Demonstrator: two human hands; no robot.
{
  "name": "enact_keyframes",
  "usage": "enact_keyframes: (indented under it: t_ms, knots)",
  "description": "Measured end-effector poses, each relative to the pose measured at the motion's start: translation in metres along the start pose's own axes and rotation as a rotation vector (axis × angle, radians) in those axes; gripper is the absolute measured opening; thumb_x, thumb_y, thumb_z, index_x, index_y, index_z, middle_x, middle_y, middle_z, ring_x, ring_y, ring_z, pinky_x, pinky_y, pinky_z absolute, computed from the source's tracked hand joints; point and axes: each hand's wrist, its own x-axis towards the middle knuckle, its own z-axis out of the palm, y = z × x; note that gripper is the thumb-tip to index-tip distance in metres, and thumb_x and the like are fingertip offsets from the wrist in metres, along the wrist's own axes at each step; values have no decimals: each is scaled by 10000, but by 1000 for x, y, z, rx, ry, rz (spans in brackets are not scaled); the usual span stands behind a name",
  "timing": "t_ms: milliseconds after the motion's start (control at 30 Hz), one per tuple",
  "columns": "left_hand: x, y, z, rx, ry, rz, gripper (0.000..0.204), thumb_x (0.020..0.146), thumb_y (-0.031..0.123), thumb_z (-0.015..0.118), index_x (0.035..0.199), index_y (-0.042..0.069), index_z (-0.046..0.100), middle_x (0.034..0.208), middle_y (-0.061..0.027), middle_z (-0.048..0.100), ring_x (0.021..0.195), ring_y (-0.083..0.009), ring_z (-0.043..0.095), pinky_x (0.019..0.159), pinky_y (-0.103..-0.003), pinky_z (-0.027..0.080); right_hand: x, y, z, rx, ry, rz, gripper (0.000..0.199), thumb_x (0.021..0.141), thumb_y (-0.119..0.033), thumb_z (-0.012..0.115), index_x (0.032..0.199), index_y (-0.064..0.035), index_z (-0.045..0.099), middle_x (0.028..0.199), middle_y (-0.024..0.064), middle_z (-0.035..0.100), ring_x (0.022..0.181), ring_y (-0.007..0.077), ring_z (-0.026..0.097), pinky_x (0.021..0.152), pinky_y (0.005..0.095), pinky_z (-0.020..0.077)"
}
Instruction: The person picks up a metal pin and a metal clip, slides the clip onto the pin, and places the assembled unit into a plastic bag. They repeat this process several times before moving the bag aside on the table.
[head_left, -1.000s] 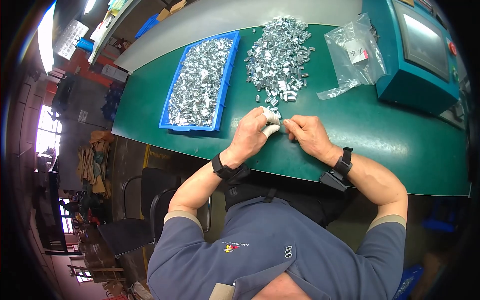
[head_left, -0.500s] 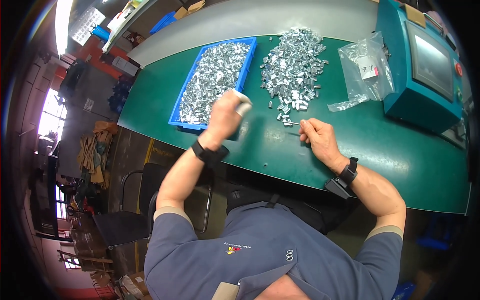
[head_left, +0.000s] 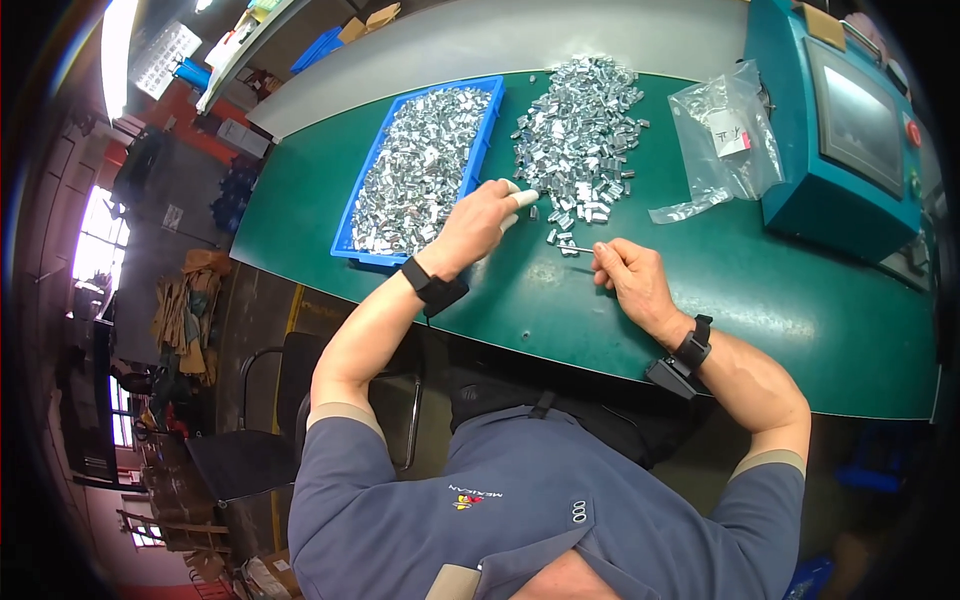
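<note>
My left hand (head_left: 481,222), with pale covers on some fingertips, reaches from the blue tray toward the near edge of the loose metal pile (head_left: 583,130). Its thumb and forefinger are apart, and I see nothing between them. A small metal piece (head_left: 534,213) lies close to those fingertips. My right hand (head_left: 636,285) pinches a thin metal rod (head_left: 581,250). The rod's tip points left, at a few small metal pieces (head_left: 567,247) at the pile's near end; whether it touches one I cannot tell. On the left, the blue tray (head_left: 487,135) is filled with similar shiny pieces.
A clear plastic bag (head_left: 705,150) with a white and pink label lies right of the pile. Beyond it stands a teal machine (head_left: 800,190) with a screen and a red button. The green table's (head_left: 720,320) near edge runs in front of me; a black chair (head_left: 240,460) is at lower left.
My left hand has moved right, from over the tray's near right side to the pile's near edge. My right hand and the rod have stayed nearly in place.
</note>
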Motion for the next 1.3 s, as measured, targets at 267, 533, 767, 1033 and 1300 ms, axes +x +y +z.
enact_keyframes:
  t_ms: [267,533,767,1033,1300]
  knots:
    - [-7,11,10,-50,-1,-26,232,863,98,785,1081,74,712,1102,-89,666,1050,-318,647,891,-399,538,2,7,2,3,24,-35,351,1059,-308,628,875,-19,706,688,22,673,596,63,557,545,262,437]
    - [-16,40,10,-317,34,-112,198,842,105,810,1014,83,713,984,-67,675,961,-300,662,831,-406,542,1,3,1,-33,-2,-22,311,1064,-285,625,946,-8,704,767,13,689,697,63,594,627,252,480]
    - [-7,65,13,-268,76,29,204,834,75,823,1007,68,715,1008,-74,686,968,-287,671,822,-387,551,-1,-1,1,-64,-3,-68,297,1059,-271,631,945,-6,704,749,10,687,681,64,580,615,255,474]
    - [-1,77,16,-272,108,60,194,798,61,815,936,59,678,898,-84,639,886,-312,633,771,-425,527,-3,-3,1,-101,17,-53,395,1066,-306,609,819,-10,692,656,35,653,598,92,584,565,276,466]
    - [2,83,28,-369,86,99,200,815,53,817,956,46,675,957,-99,664,916,-320,649,784,-413,538,-4,-4,2,-160,-27,-36,466,1074,-338,602,758,-6,688,599,41,635,542,104,587,528,291,461]
